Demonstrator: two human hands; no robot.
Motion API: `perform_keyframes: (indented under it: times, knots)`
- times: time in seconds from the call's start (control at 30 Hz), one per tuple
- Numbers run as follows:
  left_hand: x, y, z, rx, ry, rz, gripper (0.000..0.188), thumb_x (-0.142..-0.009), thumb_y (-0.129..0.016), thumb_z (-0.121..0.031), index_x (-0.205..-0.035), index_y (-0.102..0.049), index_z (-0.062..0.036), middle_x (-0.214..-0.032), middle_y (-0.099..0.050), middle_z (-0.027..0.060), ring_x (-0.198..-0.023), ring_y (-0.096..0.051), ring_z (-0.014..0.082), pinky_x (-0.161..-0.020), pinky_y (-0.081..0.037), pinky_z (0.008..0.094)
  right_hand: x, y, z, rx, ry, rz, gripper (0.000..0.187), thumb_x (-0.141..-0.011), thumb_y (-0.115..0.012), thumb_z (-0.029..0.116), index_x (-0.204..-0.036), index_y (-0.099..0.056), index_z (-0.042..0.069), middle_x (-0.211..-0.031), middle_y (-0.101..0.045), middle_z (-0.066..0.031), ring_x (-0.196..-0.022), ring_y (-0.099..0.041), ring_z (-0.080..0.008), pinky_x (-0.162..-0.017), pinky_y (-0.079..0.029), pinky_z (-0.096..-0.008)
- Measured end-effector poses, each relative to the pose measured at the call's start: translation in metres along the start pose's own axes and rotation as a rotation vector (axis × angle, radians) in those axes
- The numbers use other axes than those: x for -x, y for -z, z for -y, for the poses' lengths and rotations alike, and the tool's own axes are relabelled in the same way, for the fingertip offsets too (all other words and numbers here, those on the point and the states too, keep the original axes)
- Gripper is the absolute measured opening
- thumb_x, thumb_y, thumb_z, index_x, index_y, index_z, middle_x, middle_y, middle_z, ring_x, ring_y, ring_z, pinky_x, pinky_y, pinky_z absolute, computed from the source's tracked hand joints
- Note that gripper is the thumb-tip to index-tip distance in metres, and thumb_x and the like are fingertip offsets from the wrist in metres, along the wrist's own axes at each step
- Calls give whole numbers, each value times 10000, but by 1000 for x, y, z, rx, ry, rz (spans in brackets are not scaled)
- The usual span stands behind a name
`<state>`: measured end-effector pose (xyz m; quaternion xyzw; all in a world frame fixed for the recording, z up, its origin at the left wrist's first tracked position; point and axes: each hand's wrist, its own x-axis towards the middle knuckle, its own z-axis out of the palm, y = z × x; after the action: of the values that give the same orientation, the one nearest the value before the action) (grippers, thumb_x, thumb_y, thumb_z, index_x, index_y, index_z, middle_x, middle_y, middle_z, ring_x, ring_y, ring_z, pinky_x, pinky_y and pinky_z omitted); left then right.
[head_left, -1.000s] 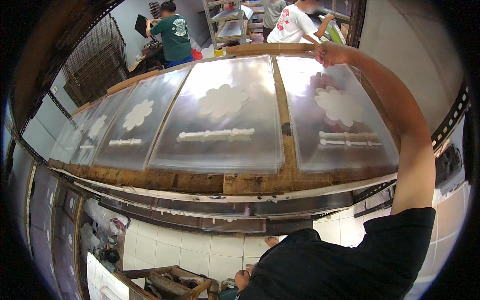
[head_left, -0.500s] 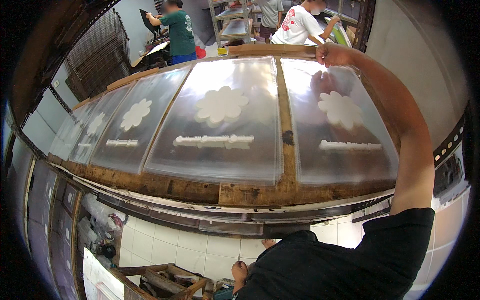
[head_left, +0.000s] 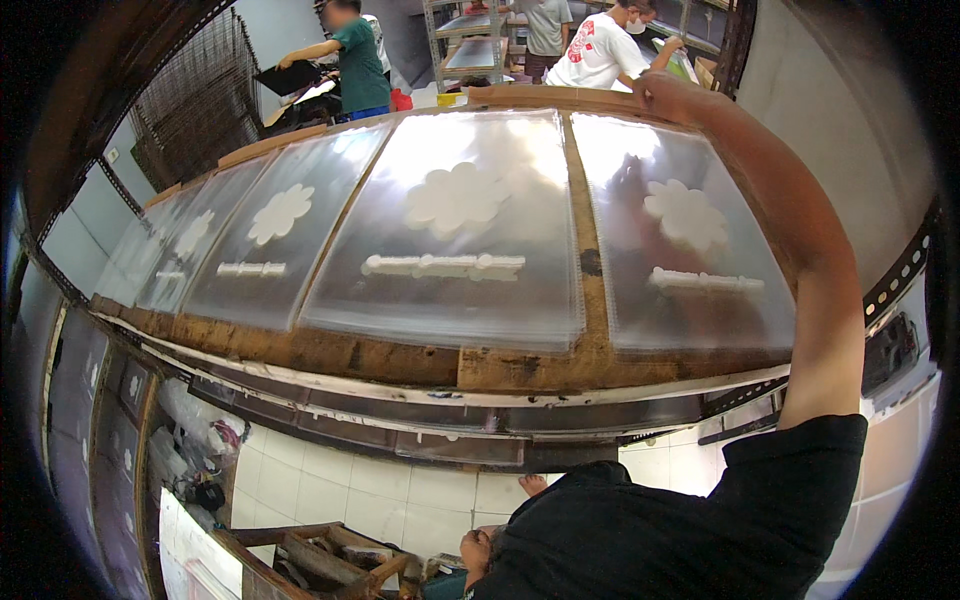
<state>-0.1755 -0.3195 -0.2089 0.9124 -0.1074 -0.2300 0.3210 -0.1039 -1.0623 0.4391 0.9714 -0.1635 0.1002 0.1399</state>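
My right arm stretches along the right side to the far edge of the rightmost clear plastic sheet (head_left: 690, 315), which bears a pale flower shape and a white bar. There my right hand (head_left: 665, 97) is closed, its fingers bent at the board's far edge; what they grip is hidden. Low beside my black shirt, my left hand (head_left: 477, 550) is curled closed, and its contents cannot be made out. More clear sheets with the same white shapes lie in a row to the left, the nearest being a large clear sheet (head_left: 440, 310).
The sheets lie on a stained wooden board (head_left: 400, 362). A wooden frame (head_left: 300, 550) stands low at the left, near plastic bags (head_left: 195, 435). Beyond the board are a person in green (head_left: 360, 70), a person in white (head_left: 590, 55) and a metal rack (head_left: 465, 50).
My right hand stays at the far edge, its fingers now lower against it. The view has shifted slightly. The person in green has lowered a dark panel.
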Motion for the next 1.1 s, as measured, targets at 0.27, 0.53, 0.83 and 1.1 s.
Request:
perform_keyframes:
  times: [0.27, 0.53, 0.83, 1.1]
  knots:
    - [3, 28, 7, 102, -54, -213, 287, -902, -569, -223, -922, -695, 34, -893, -672, 272, -875, -634, 466, -798, -498, 531, -58, 116, 208, -217, 467, -260, 107, -955, -556, 55, -1042, -611, 24, -1032, -643, -131, -993, -612, -265, -920, -475, -384]
    - [6, 144, -29, 272, -3, -487, 288, -938, -603, -221, -1105, -680, 0, -1118, -669, 208, -1080, -618, 387, -972, -483, 453, 4, 205, 501, -208, 1160, -406, 172, -870, -594, -59, -1027, -631, 1, -1119, -647, -177, -1120, -620, -331, -1066, -437, -494]
    - [52, 244, -12, 335, 99, -813, 276, -933, -622, -198, -1118, -641, 6, -1153, -644, 199, -1110, -601, 373, -983, -474, 444, 110, 210, 766, -252, 1958, -225, 201, -797, -702, 37, -991, -659, 11, -1031, -686, -123, -978, -672, -291, -913, -503, -433]
    - [71, 295, 19, 230, 282, -1085, 317, -909, -647, -169, -1183, -623, -10, -1259, -574, 177, -1197, -532, 372, -1004, -451, 452, 86, 66, 900, -1355, 1602, 714, 171, -949, -602, 65, -1099, -644, -6, -1028, -694, -88, -943, -672, -191, -879, -509, -326]
